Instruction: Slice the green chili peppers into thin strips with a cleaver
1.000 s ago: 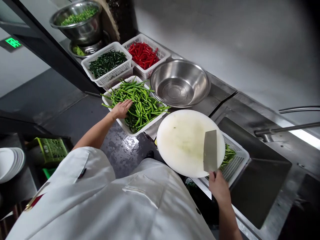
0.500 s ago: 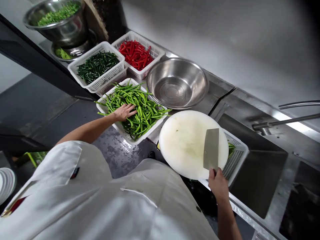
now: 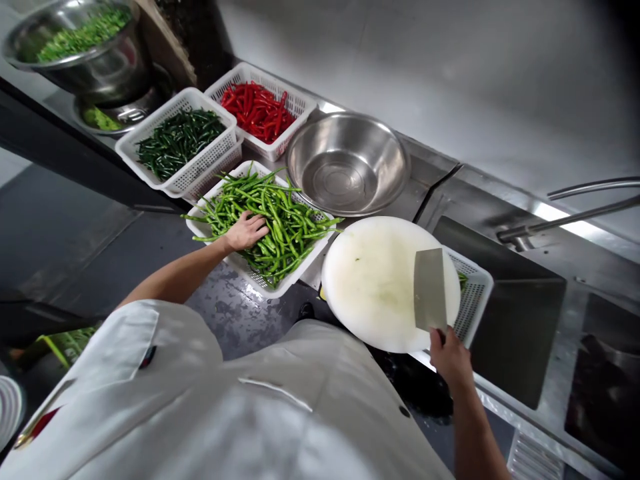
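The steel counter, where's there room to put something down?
The round white chopping board is bare, but for a speck, left of the grey steel cleaver. The wide silver metal basin looks empty. Long green peppers crowd around the left hand.

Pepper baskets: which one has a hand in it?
The basket of light green peppers: the left hand touches them. No hand touches the red peppers or dark green peppers.

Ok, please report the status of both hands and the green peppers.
Left hand on long green peppers, heaped in basket. Right hand gripping cleaver, blade over white board.
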A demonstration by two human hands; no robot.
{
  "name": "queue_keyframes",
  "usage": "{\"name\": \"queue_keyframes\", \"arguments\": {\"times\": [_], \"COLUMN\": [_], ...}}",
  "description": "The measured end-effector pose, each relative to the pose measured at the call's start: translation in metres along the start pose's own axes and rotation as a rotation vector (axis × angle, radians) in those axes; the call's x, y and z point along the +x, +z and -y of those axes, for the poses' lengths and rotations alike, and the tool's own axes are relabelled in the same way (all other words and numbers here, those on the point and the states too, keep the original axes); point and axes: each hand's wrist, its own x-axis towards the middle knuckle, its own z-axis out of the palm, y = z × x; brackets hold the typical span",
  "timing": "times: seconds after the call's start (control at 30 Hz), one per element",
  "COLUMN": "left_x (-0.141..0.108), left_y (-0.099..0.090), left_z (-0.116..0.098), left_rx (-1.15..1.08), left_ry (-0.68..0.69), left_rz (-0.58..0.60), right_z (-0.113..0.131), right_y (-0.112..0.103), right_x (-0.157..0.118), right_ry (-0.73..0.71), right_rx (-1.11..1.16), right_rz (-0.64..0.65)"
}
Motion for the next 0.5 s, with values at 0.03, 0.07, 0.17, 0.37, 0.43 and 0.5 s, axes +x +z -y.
{"name": "queue_keyframes", "arguments": {"times": [0.03, 0.07, 0.17, 0.37, 0.43, 0.5], "left_x": [0.000, 0.000, 0.004, 0.029, 0.038, 0.045], "left_y": [-0.005, -0.009, -0.024, -0.055, -0.064, -0.070], "left_z": [0.001, 0.003, 0.009, 0.026, 0.031, 0.034], "left_rx": [-0.007, -0.012, -0.007, 0.022, 0.042, 0.062], "left_ry": [-0.003, -0.006, -0.021, -0.100, -0.116, -0.122], "left_rz": [0.003, 0.008, 0.019, 0.046, 0.085, 0.124], "right_z": [0.000, 0.001, 0.003, 0.002, 0.001, 0.000], "right_y": [-0.002, -0.003, -0.008, -0.008, -0.008, -0.009], "right_x": [0.001, 0.001, 0.002, 0.003, 0.003, 0.003], "right_ry": [0.021, 0.043, 0.075, 0.086, 0.084, 0.089], "right_rx": [0.014, 0.028, 0.076, 0.095, 0.107, 0.121], "right_rz": [0.007, 0.016, 0.045, 0.034, 0.035, 0.056]}}
